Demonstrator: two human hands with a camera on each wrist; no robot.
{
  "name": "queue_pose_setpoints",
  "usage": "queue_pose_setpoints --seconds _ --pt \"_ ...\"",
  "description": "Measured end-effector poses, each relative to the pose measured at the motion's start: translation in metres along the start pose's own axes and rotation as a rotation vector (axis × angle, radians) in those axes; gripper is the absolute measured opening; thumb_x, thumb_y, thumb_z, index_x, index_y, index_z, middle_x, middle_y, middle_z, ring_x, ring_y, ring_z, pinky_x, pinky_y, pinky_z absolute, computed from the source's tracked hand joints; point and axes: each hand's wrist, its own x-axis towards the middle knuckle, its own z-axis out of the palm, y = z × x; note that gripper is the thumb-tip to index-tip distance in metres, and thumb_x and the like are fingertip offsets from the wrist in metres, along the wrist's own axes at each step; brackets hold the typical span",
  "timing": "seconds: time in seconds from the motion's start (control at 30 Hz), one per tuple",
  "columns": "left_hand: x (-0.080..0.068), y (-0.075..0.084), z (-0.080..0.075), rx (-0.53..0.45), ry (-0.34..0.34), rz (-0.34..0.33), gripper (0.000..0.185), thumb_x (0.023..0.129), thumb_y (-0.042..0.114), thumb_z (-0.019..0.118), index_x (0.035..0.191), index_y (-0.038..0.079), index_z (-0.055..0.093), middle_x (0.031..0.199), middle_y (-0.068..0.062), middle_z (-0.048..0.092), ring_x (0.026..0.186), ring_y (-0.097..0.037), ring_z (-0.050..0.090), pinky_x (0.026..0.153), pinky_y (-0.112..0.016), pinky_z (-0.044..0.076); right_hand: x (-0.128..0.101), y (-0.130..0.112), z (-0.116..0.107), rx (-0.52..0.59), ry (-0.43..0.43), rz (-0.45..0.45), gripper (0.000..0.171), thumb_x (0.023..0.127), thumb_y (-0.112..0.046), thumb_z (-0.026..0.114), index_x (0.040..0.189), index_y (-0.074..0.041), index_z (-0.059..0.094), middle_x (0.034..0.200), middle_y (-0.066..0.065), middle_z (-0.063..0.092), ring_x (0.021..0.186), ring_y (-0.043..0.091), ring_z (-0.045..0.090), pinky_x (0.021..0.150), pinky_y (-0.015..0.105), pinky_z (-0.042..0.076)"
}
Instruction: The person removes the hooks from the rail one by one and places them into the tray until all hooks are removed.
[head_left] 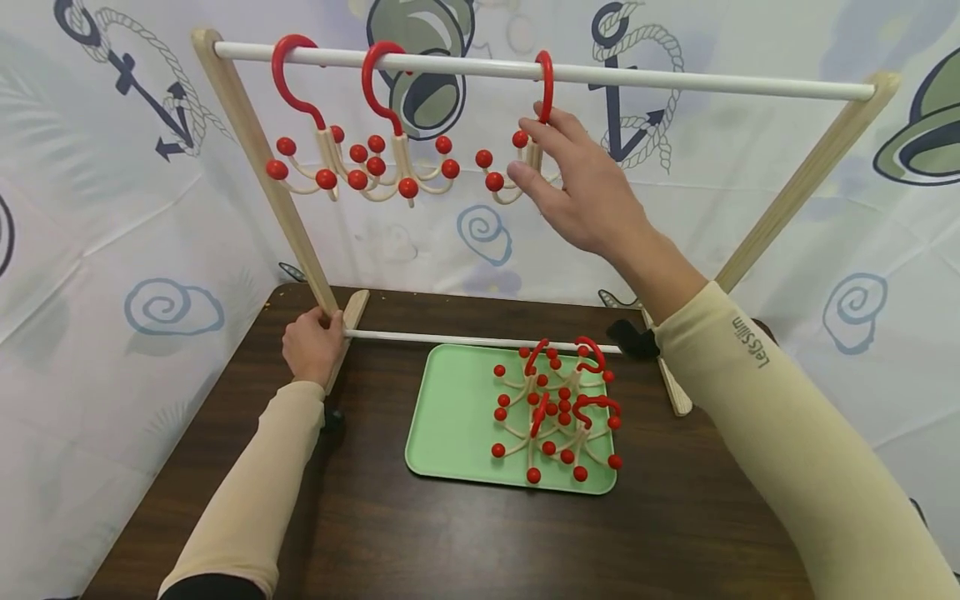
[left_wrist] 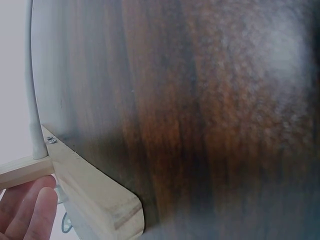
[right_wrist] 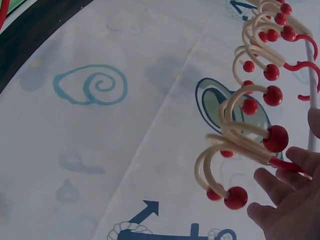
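Observation:
My right hand [head_left: 588,187] is raised beside a hanging multi-arm hanger [head_left: 534,157], whose red hook loops over the white top rod [head_left: 697,79]. In the right wrist view, its fingers [right_wrist: 272,187] are spread and loosely bent near the red stem, not closed round it; whether a fingertip touches is unclear. Two similar hangers, one [head_left: 330,154] farther left and another [head_left: 401,162] beside it, hang from the same rod. Low on the rack, my left hand [head_left: 313,346] grips the foot of the left wooden post [head_left: 262,158]; part of its grip is hidden.
A green tray [head_left: 442,417] on the dark wooden table [head_left: 420,542] holds several more hangers [head_left: 581,425] at its right side. Behind it runs a thin lower rod [head_left: 450,337]. The right wooden post [head_left: 802,183] leans outward. Patterned cloth [head_left: 420,242] forms the backdrop.

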Motion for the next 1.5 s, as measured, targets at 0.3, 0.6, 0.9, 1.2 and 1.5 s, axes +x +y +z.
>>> queue_pose_setpoints --seconds 0.3,0.6,0.9,1.2,1.5 --pt "0.0 -0.002 0.003 -0.009 0.015 0.005 0.035 0.098 0.035 0.059 0.099 0.003 0.071 0.085 -0.018 0.069 0.077 -0.039 0.063 0.07 -0.054 0.046 0.005 -0.002 -0.007 0.001 0.069 -0.002 0.046 0.1 -0.031 0.053 0.142 -0.013 0.052 0.135 0.007 0.055 0.114 0.02 0.051 0.093 0.035 0.044" --pt "-0.001 -0.002 0.001 -0.016 0.014 0.011 0.034 0.098 0.035 0.059 0.099 0.002 0.071 0.085 -0.018 0.07 0.076 -0.039 0.064 0.069 -0.054 0.046 0.009 -0.009 -0.017 -0.029 0.16 -0.007 0.038 0.1 -0.025 0.052 0.137 -0.014 0.057 0.123 0.007 0.064 0.112 0.017 0.058 0.089 0.03 0.047" --pt "-0.002 -0.003 -0.002 -0.008 0.005 0.004 0.032 0.097 0.032 0.06 0.1 0.002 0.07 0.086 -0.019 0.07 0.076 -0.039 0.064 0.069 -0.054 0.046 0.006 -0.013 -0.027 -0.01 0.251 -0.06 0.032 0.1 -0.023 0.054 0.129 -0.015 0.064 0.118 0.005 0.067 0.105 0.011 0.064 0.087 0.023 0.049" --pt "0.0 -0.001 -0.001 -0.009 -0.001 0.025 0.034 0.098 0.033 0.059 0.101 0.002 0.071 0.084 -0.018 0.07 0.077 -0.04 0.064 0.07 -0.055 0.046 -0.001 -0.002 -0.039 -0.032 0.396 -0.134 0.026 0.097 -0.021 0.059 0.119 -0.014 0.072 0.104 0.006 0.072 0.081 0.011 0.057 0.072 0.017 0.042" --pt "0.001 -0.007 0.003 -0.002 0.005 0.024 0.035 0.098 0.035 0.057 0.099 0.002 0.07 0.084 -0.018 0.069 0.076 -0.039 0.064 0.068 -0.054 0.046 -0.017 -0.002 -0.028 -0.014 0.389 -0.272 0.02 0.094 -0.016 0.066 0.108 -0.007 0.076 0.098 0.009 0.074 0.087 0.018 0.069 0.078 0.029 0.052"
